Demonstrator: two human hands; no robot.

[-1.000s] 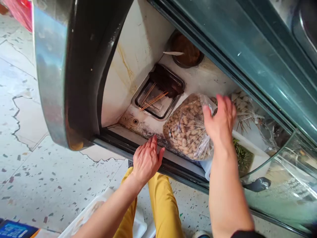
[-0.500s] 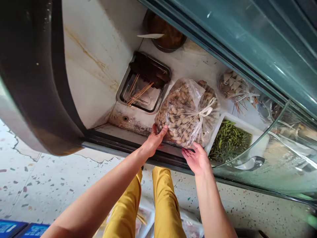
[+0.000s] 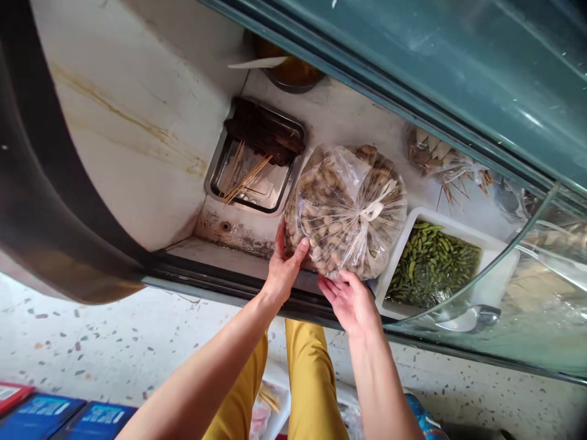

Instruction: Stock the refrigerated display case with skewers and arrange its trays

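A clear plastic bag of peanuts (image 3: 342, 214), knotted with a white tie, rests inside the glass-fronted case. My left hand (image 3: 284, 267) cups its lower left side, thumb over the plastic and fingers along the edge, some hidden. At the bag's front edge, my right hand (image 3: 351, 299) is turned partly palm up, thumb apart from the outstretched fingers, which touch the bag's underside. Left of the bag is a metal tray (image 3: 293, 183) with dark skewered food (image 3: 266, 131). Right of it, a white tub (image 3: 495, 278) holds green edamame pods (image 3: 433, 263) in liquid.
A dark bowl (image 3: 293, 76) with a white-handled utensil (image 3: 257, 63) stands at the back. Bagged skewers (image 3: 435, 153) lie at the back right. A curved glass panel (image 3: 527, 330) covers the right side. Below is the case's front rail (image 3: 206, 278); blue boxes (image 3: 43, 415) sit on the floor.
My view has shifted slightly. My right hand has slid left along the bag's front edge, and my left fingers reach further up its side. The bag stays in about the same place.
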